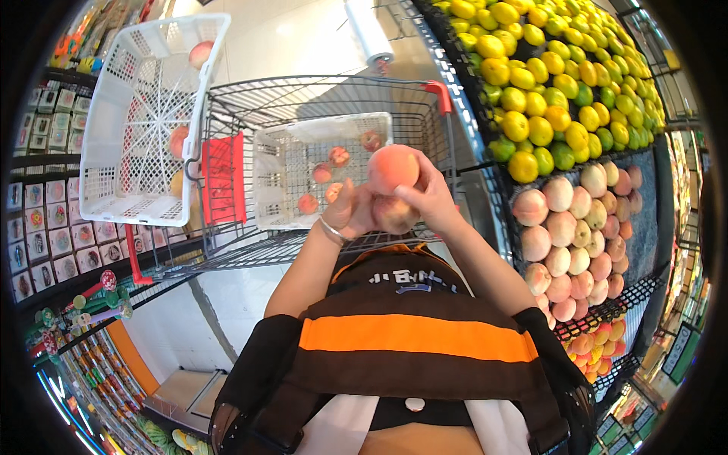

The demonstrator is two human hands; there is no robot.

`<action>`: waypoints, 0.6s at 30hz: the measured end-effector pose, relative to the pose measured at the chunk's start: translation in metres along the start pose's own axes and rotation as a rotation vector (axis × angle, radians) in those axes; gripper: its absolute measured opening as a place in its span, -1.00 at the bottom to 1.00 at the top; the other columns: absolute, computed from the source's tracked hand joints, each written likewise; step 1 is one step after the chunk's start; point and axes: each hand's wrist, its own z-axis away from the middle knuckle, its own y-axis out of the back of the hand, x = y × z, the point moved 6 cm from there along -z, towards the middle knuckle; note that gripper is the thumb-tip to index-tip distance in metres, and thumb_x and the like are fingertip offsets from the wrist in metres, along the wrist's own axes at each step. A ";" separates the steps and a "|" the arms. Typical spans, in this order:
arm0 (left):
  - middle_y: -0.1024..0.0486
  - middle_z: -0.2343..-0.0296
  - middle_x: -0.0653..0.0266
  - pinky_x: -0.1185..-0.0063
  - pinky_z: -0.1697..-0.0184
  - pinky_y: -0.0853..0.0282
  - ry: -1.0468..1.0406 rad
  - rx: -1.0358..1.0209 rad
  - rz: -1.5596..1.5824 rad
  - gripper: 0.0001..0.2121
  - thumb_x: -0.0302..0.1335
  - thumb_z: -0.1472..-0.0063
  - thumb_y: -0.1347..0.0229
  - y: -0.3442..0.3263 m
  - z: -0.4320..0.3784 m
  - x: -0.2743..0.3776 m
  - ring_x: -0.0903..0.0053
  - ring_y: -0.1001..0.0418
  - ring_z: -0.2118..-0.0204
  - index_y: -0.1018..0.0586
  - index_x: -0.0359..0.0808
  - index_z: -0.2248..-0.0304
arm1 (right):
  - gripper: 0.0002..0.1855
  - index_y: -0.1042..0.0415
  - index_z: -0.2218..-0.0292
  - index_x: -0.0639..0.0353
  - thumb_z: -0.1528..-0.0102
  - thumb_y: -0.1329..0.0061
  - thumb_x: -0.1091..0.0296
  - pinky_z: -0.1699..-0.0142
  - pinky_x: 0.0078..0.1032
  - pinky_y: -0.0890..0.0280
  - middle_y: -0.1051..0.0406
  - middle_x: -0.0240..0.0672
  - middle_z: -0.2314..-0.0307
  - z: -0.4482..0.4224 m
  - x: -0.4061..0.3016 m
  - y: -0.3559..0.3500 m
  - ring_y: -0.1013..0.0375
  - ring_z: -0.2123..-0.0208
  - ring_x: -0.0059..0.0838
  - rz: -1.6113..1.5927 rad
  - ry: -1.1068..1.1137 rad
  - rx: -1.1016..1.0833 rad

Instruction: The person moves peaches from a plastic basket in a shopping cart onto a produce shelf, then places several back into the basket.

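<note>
My right hand [430, 193] holds a large pink peach [393, 169] between thumb and fingers, raised over the near right corner of a white plastic crate [267, 142]. Just below it, my left hand [355, 213], with a bracelet at the wrist, has its fingers around a darker peach [396, 214]; the two peaches overlap in view. Inside that crate lie several small peaches [339, 156], spread apart on its slatted floor. The crate sits in a wire shopping cart [318, 84] with red corner parts.
A second white crate [94, 170] with a few peaches stands left of the cart. On the right are a display of green-yellow citrus fruit [534, 102] and a pile of peaches [560, 227] behind black mesh edging. Shelves of small packaged goods [57, 213] line the left.
</note>
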 end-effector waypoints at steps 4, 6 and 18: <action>-0.18 -0.08 0.06 0.34 -0.11 -0.23 0.039 -0.157 -0.227 -0.12 -0.02 0.03 -0.18 -0.062 -0.027 -0.032 0.26 -0.25 -0.10 -0.10 -0.39 -0.15 | -0.20 -0.14 -0.09 0.24 -0.04 0.08 -0.23 -0.04 -0.41 -0.24 -0.33 -0.23 0.10 0.048 0.000 0.059 -0.34 0.06 -0.43 -0.536 -0.039 0.092; -0.18 -0.07 0.06 0.31 -0.02 -0.29 0.058 -0.114 -0.308 -0.18 -0.11 0.01 -0.18 -0.068 -0.039 -0.055 0.26 -0.29 -0.03 -0.09 -0.30 -0.17 | -0.15 -0.15 -0.08 0.20 -0.08 0.30 -0.42 0.04 -0.36 -0.27 -0.35 -0.19 0.13 0.082 0.004 0.100 -0.35 0.10 -0.36 -0.659 -0.049 0.147; 0.07 -0.18 -0.08 0.25 -0.06 -0.33 0.029 0.177 -0.060 -0.31 -0.34 -0.14 -0.05 -0.021 -0.099 -0.087 0.16 -0.05 -0.19 0.00 -0.32 -0.19 | -0.50 -0.34 0.11 0.17 -0.06 -0.02 -0.03 0.13 -0.57 -0.27 -0.37 -0.39 0.22 0.389 -0.038 0.310 -0.35 0.22 -0.56 -0.267 0.383 1.190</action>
